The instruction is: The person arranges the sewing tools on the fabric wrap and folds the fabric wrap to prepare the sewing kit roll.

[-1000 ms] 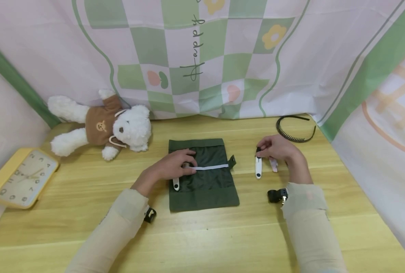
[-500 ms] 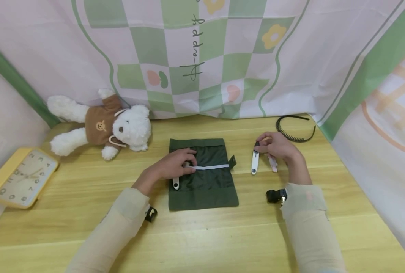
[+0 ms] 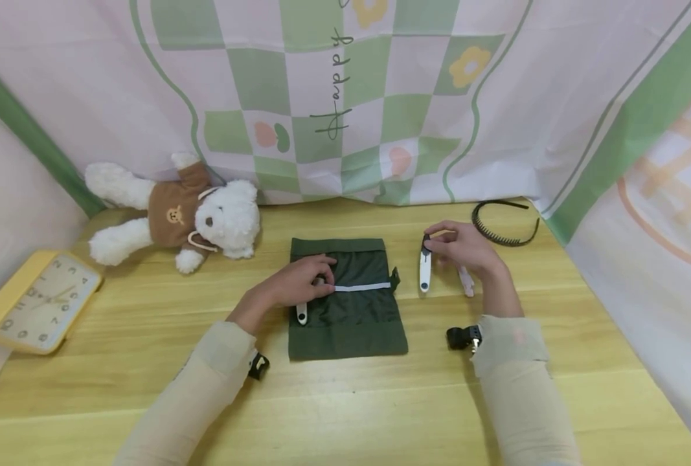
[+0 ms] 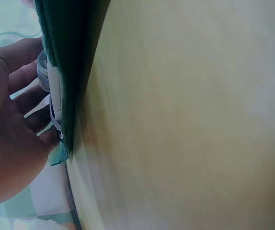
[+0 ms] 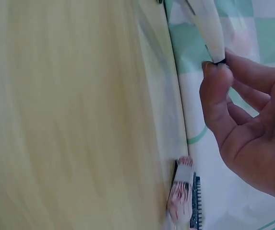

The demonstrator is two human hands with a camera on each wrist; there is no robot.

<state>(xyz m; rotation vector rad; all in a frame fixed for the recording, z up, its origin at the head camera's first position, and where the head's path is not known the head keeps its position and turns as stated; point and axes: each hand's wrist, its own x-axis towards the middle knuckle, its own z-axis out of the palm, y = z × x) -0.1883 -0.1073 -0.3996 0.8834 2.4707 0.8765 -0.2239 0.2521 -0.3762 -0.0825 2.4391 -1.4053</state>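
Observation:
A dark green fabric roll pouch lies unfolded on the wooden table, a white elastic band across its middle. My left hand rests over its left part, thumb and forefinger pinching the band. A white slim tool sticks out below that hand; its upper part is hidden. In the left wrist view, the band bulges up in a loop by the fingers. Right of the pouch, my right hand pinches a second white slim tool by its black end; its white body shows in the right wrist view.
A pink-patterned white object lies on the table below the right hand. Behind it is a black toothed headband. A white plush toy and a yellow clock occupy the left side. A checked cloth hangs behind.
My right hand has moved left towards the pouch, carrying the white tool, which has turned a little more upright in the head view. My left hand has stayed about where it was.

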